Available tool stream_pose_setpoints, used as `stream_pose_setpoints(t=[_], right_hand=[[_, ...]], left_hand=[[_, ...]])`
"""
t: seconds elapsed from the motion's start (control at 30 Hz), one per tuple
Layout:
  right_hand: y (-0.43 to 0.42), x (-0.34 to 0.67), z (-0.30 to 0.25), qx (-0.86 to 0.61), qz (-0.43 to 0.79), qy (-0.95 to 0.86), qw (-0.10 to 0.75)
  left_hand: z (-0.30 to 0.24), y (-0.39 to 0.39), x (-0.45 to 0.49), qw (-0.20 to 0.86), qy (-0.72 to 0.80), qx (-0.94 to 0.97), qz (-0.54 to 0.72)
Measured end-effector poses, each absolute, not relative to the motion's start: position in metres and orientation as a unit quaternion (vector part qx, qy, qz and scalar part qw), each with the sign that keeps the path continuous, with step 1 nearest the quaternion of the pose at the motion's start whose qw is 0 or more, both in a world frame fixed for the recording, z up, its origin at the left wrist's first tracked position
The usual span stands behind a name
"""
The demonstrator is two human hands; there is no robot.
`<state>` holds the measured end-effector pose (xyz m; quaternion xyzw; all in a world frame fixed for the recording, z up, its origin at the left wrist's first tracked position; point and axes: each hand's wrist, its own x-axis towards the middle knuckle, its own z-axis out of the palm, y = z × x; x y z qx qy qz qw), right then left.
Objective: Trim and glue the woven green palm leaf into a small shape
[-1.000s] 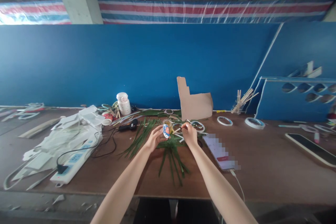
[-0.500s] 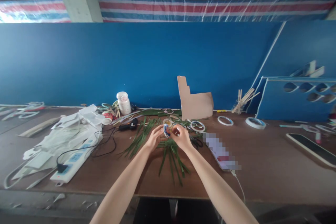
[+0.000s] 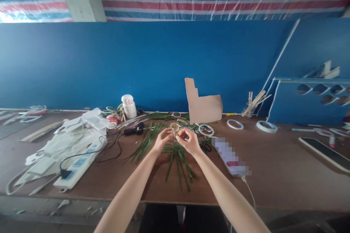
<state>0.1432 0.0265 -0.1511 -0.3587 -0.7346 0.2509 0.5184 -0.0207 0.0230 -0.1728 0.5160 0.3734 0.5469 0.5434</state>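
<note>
Both hands [image 3: 176, 140] are closed together, pinching what appears to be a thin pale strip [image 3: 173, 134]; the detail is small. A small yellowish cup [image 3: 174, 127] stands just far of them. Green leaf blades [image 3: 179, 164] lie beneath on the bench [image 3: 273, 160], with black-handled scissors [image 3: 205, 147] to the right.

No words or numbers could be read anywhere in the view. The screen of the phone [image 3: 231, 156] on the wooden workbench [image 3: 273, 167] was pixelated, and the white plastic bottle [image 3: 129, 107] and power strip [image 3: 79, 167] carried no legible label.
</note>
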Motion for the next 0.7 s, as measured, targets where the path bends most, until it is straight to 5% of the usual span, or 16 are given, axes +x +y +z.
stream_pose_setpoints(t=[0.4, 0.7], right_hand=[[0.046, 0.148, -0.168, -0.423, 0.304, -0.683, 0.512], [0.061, 0.161, -0.172, -0.478, 0.378, -0.617, 0.498]], left_hand=[[-0.164, 0.003, -0.009, 0.180, 0.486, 0.713, 0.473], [-0.163, 0.015, -0.022, 0.229, 0.545, 0.649, 0.479]])
